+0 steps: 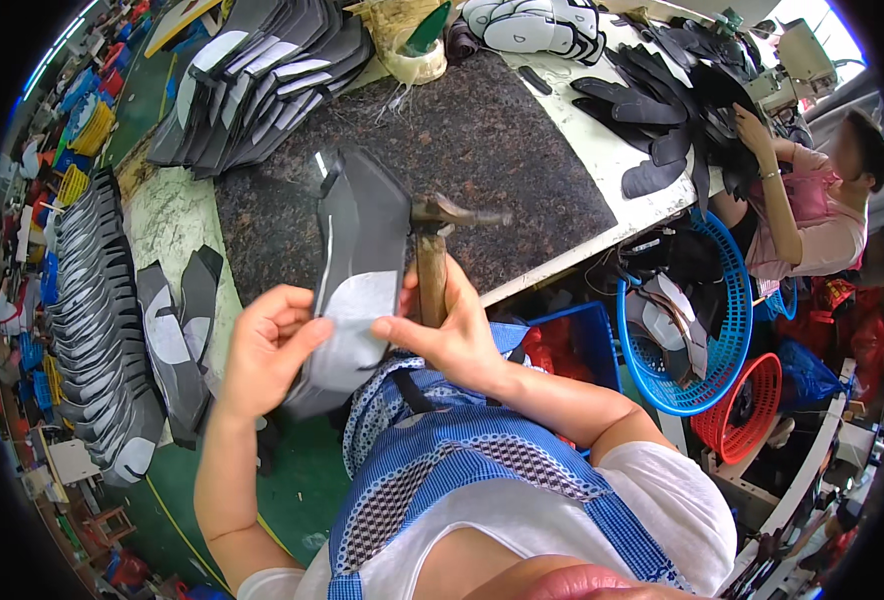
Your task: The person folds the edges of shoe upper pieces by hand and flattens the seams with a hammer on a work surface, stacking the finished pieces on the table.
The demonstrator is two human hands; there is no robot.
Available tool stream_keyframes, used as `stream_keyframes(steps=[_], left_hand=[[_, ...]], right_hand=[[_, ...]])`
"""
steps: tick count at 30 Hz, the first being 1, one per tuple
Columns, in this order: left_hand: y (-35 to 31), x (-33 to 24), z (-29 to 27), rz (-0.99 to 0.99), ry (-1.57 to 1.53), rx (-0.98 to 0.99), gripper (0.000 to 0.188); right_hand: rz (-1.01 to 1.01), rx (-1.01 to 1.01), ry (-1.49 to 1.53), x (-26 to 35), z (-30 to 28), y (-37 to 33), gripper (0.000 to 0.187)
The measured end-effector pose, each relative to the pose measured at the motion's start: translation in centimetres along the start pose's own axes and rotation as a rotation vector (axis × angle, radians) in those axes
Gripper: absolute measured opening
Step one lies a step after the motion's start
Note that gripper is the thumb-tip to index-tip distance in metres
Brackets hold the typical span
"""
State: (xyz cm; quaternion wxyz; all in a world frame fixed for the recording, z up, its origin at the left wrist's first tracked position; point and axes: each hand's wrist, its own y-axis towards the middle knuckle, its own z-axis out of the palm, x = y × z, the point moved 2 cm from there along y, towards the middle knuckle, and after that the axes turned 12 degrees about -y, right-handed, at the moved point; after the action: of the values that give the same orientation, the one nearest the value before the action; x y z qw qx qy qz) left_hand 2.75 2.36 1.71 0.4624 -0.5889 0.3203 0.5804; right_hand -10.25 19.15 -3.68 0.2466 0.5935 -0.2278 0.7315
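In front of me I hold up a flat dark grey shoe-upper piece [367,225] with a light grey patch at its near end, which is blurred. My left hand [277,345] grips its left edge, thumb on top. Closed around the wooden handle of a hammer [432,270] is my right hand [454,335]; its thumb presses on the right edge of the piece. The hammer's metal head points up, just right of the piece. Beneath them lies a dark speckled board [507,165] on the table.
A stack of similar pieces [262,85] lies far left, a long row of them [97,330] at the left. A glue pot [417,60] stands at the back. Blue [697,400] and red baskets [727,440] stand right, near a seated person [812,200] handling black pieces.
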Motion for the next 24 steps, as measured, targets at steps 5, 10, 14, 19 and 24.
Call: stream_keyframes(steps=[5, 10, 14, 19, 24], left_hand=[[1.2, -1.7, -2.5, -0.190, -0.193, 0.381, 0.020], [6.5, 0.7, 0.4, -0.232, 0.053, 0.328, 0.023], [11.0, 2.3, 3.2, -0.075, 0.320, 0.210, 0.015], [13.7, 3.8, 4.1, 0.333, 0.546, 0.145, 0.022], [13.5, 4.2, 3.5, 0.239, 0.529, 0.117, 0.025]], right_hand=[[0.115, -0.075, 0.078, 2.2, -3.3, 1.6, 0.053], [0.121, -0.191, -0.070, 1.5, -3.6, 1.4, 0.048], [0.079, -0.207, -0.318, 0.9, -7.1, 2.2, 0.031], [0.002, -0.296, -0.752, 5.8, -12.7, 1.9, 0.015], [0.069, 0.069, -1.002, 6.0, -11.0, 4.0, 0.014]])
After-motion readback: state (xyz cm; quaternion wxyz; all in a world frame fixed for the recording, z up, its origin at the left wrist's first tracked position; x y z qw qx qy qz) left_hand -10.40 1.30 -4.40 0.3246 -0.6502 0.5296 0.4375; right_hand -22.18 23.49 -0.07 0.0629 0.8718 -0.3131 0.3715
